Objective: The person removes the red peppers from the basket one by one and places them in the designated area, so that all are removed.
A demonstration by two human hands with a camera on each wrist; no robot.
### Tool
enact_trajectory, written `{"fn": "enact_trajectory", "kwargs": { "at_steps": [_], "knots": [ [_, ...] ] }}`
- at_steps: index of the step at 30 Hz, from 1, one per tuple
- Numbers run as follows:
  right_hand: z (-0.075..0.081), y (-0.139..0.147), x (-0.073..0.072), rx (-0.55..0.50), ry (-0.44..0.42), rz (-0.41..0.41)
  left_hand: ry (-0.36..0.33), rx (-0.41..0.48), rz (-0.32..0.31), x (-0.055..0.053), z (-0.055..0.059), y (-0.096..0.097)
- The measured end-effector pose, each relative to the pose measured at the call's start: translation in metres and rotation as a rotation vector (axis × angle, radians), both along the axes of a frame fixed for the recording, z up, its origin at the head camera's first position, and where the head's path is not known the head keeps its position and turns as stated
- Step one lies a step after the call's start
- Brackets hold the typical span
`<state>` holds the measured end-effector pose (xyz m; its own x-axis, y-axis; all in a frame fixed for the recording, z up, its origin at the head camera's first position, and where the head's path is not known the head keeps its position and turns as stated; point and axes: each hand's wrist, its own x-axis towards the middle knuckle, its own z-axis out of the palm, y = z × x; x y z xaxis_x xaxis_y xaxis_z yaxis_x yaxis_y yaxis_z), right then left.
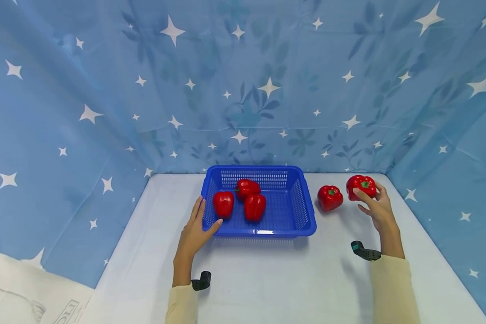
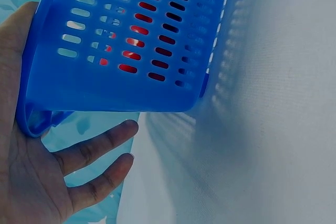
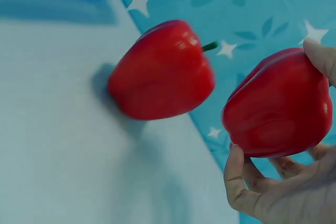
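Observation:
At the front left corner of a blue plastic basket (image 1: 312,225), my left hand (image 1: 194,236) rests against the rim, its thumb laid over the front edge. Its visible fingers stretch out loosely in the left wrist view, beside the slotted wall (image 2: 105,90). The basket holds red bell peppers: one at left (image 1: 223,204), one behind (image 1: 249,187) and one in front (image 1: 254,208). My right hand (image 1: 380,209) grips another red bell pepper (image 3: 278,106) above the table, thumb and fingers on opposite sides. Left of it, a bell pepper (image 1: 330,198) with a green stem sits on the table.
A white-covered table (image 1: 259,283) carries everything. Blue star-printed curtain (image 1: 243,112) hangs behind and along both sides. Each wrist wears a black device, one at left (image 1: 202,281) and one at right (image 1: 366,253). Pale printed cloth (image 1: 28,288) shows at lower left.

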<state>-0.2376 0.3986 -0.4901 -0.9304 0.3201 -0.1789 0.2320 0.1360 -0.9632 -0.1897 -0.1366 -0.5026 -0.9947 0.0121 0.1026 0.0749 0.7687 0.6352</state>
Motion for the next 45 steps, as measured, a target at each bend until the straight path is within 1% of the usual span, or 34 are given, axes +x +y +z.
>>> {"fn": "enact_trajectory", "kwargs": {
  "at_steps": [3, 4, 7, 10, 13, 16, 20, 23, 31, 36, 40, 45],
  "knots": [
    [-0.038, 0.026, -0.019, -0.062, -0.036, -0.047, -0.001, -0.004, -0.002, -0.001, 0.0, 0.001],
    [-0.047, 0.033, -0.024, -0.078, -0.039, -0.059, -0.001, -0.005, 0.001, -0.001, 0.0, 0.002],
    [-0.057, 0.039, -0.029, -0.087, -0.044, -0.067, 0.005, 0.001, 0.006, -0.002, 0.001, 0.003],
    [-0.053, 0.037, -0.028, -0.086, -0.077, -0.045, 0.011, 0.005, 0.001, -0.002, 0.001, 0.003],
    [-0.045, 0.031, -0.025, -0.086, -0.13, -0.017, 0.01, 0.001, 0.003, -0.001, 0.001, 0.003],
    [-0.038, 0.023, -0.022, -0.083, -0.168, -0.007, 0.004, -0.001, 0.009, 0.0, 0.0, 0.002],
    [-0.028, 0.011, -0.015, -0.07, -0.18, 0.033, 0.003, -0.002, 0.002, 0.0, 0.0, 0.002],
    [-0.023, 0.005, -0.012, -0.086, -0.181, 0.053, 0.009, -0.006, 0.005, 0.0, 0.0, 0.001],
    [-0.019, 0.001, -0.013, -0.059, -0.198, 0.033, 0.018, -0.001, 0.006, -0.003, -0.002, 0.002],
    [-0.02, 0.0, -0.013, -0.09, -0.207, 0.026, 0.019, -0.005, 0.012, -0.003, -0.003, 0.001],
    [-0.02, 0.0, -0.013, -0.121, -0.196, 0.039, 0.02, -0.012, 0.004, -0.002, -0.002, 0.001],
    [-0.019, -0.004, -0.013, -0.155, -0.178, 0.044, 0.013, 0.0, 0.005, -0.002, -0.001, 0.002]
  ]
}}
